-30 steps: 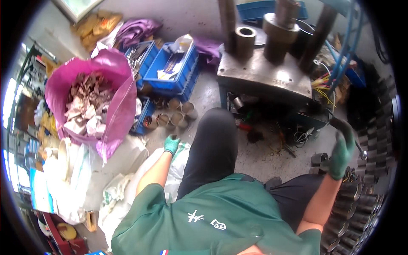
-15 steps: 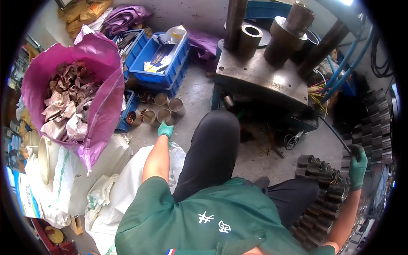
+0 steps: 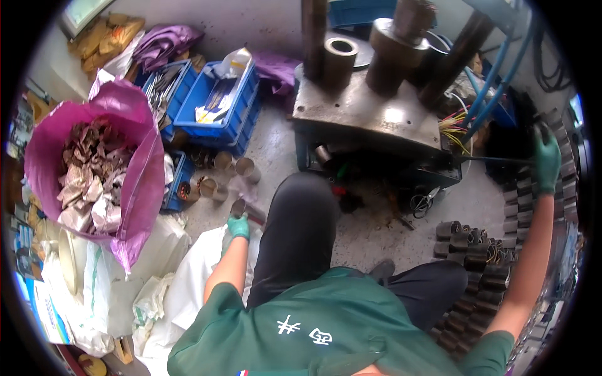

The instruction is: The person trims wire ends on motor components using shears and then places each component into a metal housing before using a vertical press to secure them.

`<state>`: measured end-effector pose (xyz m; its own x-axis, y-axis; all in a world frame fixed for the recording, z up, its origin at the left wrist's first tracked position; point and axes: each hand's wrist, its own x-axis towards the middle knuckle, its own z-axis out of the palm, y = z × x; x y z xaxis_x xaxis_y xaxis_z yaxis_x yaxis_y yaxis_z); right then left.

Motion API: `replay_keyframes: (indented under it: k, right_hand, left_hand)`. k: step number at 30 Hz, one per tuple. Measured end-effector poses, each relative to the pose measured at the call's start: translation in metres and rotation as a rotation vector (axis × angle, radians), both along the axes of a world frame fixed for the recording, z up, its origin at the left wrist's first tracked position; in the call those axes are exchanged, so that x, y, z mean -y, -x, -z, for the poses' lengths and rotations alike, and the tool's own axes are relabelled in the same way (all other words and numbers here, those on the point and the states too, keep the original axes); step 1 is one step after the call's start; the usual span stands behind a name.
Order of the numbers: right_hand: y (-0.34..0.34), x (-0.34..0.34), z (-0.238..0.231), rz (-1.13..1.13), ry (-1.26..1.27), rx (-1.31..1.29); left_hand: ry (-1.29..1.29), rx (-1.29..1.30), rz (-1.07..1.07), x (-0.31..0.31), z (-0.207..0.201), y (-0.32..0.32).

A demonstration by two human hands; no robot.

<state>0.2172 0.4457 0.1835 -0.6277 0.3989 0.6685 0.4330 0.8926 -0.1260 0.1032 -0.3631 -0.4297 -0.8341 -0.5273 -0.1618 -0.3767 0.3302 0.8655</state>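
My left hand [image 3: 237,228], in a green glove, is closed on a metal cylinder [image 3: 249,212] that lies tilted beside my left knee, above a white sack [image 3: 194,263]. Other cylinders of the same sort, such as an open-topped one [image 3: 247,170], stand on the floor just beyond. Far to my right, my gloved right hand [image 3: 547,164] is wrapped round the end of a long dark lever [image 3: 501,160]. The lever reaches across to the heavy steel press [image 3: 360,108] in front of me. A thick metal ring [image 3: 340,53] sits on the press.
At left stands a purple sack [image 3: 141,182] full of crumpled brown wrapping. Blue crates [image 3: 216,122] are stacked behind the cylinders. Rows of dark metal cylinders [image 3: 483,276] lie at my right, with more stacked along the right side. Blue hoses [image 3: 495,81] hang by the press.
My left hand has taken a cylinder out of the group on the floor and drawn it nearer, tipping it. My right hand has swung the lever's end up and away from me.
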Motion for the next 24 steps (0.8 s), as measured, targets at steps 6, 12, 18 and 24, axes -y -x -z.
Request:
replay_keyframes:
  k: [6, 12, 18, 24]
  right_hand:
    - [0.051, -0.017, -0.015, -0.023, -0.063, 0.015]
    - [0.048, 0.029, -0.024, 0.077, 0.051, -0.042]
    - [0.047, 0.041, -0.035, 0.16, 0.196, 0.123]
    - [0.041, 0.052, -0.04, 0.122, 0.197, 0.142]
  left_hand:
    - [-0.888, -0.06, -0.007, -0.005, -0.115, 0.048]
    - [-1.524, -0.434, 0.567, -0.064, -0.329, 0.132]
    - [-1.504, -0.488, 0.931, -0.224, -0.445, 0.175]
    - [-1.454, -0.523, 1.005, -0.343, -0.525, 0.227]
